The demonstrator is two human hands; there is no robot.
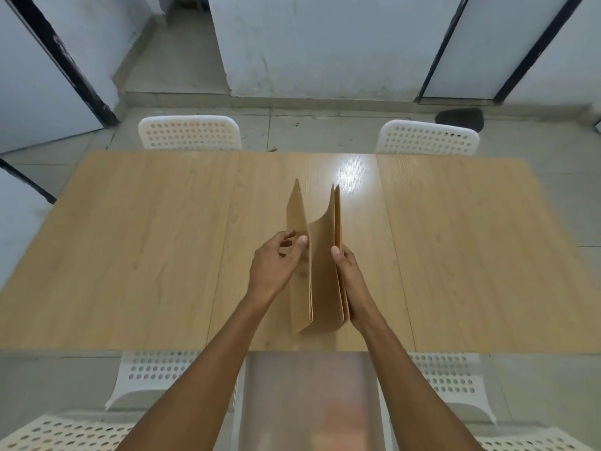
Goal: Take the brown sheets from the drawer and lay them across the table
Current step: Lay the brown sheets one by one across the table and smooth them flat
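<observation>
A stack of brown sheets (pixel 325 262) stands on edge above the middle of the wooden table (pixel 146 239), near its front edge. My right hand (pixel 346 271) grips the right side of the stack, thumb on the inner face. My left hand (pixel 276 265) pinches the leftmost sheets (pixel 297 216) between thumb and fingers and holds them peeled away to the left, so the stack fans open in a V. The drawer (pixel 309 402) shows as a blurred grey surface below the table's front edge, between my forearms.
Two white perforated chairs (pixel 190 131) (pixel 427 138) stand at the table's far side. Two more (pixel 153 375) (pixel 455 379) are tucked at the near side, left and right of my arms. Tiled floor and white walls lie beyond.
</observation>
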